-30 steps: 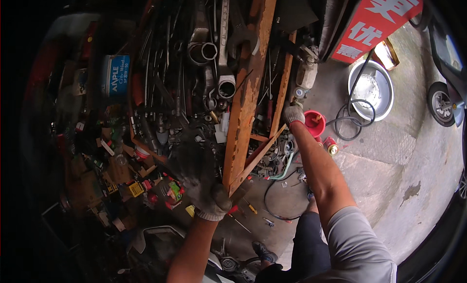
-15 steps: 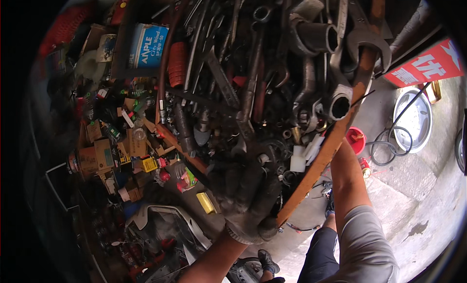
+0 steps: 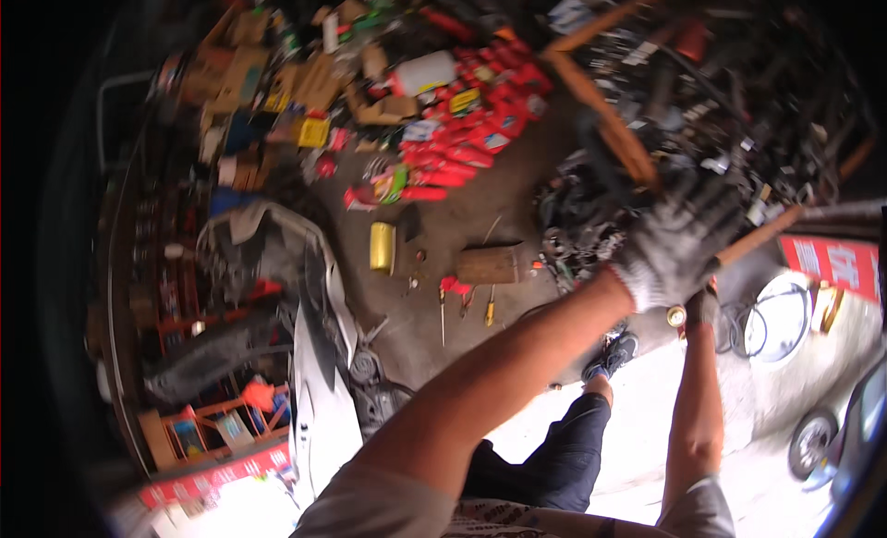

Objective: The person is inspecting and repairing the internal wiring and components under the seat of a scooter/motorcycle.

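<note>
Since half a second ago the view has swung left, so the tool clutter now sits far right and a concrete floor with red packets point(image 3: 467, 140) and a yellow can point(image 3: 382, 246) fills the middle. The gloved left hand point(image 3: 679, 242) is pressed against the wooden frame point(image 3: 614, 131) at right, fingers spread rather than clenched. The right hand point(image 3: 702, 307), mostly hidden just beneath it, grips the frame's lower rail point(image 3: 762, 235), though how tightly I cannot tell.

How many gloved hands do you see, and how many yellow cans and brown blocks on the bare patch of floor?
gloved hands: 2, the left hand and the right hand
yellow can: 1
brown block: 1
total: 4
</note>
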A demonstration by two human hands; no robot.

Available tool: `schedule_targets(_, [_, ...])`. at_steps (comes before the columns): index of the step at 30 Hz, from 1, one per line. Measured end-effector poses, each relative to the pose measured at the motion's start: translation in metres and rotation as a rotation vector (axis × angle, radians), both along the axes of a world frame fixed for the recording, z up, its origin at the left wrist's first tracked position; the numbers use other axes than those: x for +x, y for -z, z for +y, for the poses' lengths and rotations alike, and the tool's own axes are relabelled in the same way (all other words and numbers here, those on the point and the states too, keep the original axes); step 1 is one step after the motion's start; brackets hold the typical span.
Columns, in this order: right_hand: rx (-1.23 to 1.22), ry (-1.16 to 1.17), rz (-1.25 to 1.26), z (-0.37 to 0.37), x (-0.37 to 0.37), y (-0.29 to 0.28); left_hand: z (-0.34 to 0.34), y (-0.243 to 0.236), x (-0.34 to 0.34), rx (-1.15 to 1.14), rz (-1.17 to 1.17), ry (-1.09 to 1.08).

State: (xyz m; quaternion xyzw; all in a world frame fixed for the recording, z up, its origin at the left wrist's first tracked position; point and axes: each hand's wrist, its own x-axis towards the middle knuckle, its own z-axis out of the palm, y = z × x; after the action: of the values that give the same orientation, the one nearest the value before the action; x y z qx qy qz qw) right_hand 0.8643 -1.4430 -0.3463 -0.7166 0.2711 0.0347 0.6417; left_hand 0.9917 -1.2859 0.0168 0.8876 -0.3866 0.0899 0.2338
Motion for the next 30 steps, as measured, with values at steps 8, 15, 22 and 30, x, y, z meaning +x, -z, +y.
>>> schedule_targets(8, [0.349,0.322,0.81,-0.038,-0.281,-0.061,0.144,0.005,-0.202,0.024,0.354,-0.31])
schedule_targets(15, [0.177,0.066,1.071,0.042,-0.331,-0.14,0.493,0.032,-0.418,0.028,0.73,-1.135])
schedule_targets(22, [0.068,-0.612,0.775,0.295,-0.225,-0.238,0.713,0.03,-0.564,-0.386,0.996,-1.535])
schedule_targets(30, [-0.324,-1.391,0.167,0.584,-0.221,-0.329,0.847,0.027,-0.608,-0.718,0.817,-1.522])
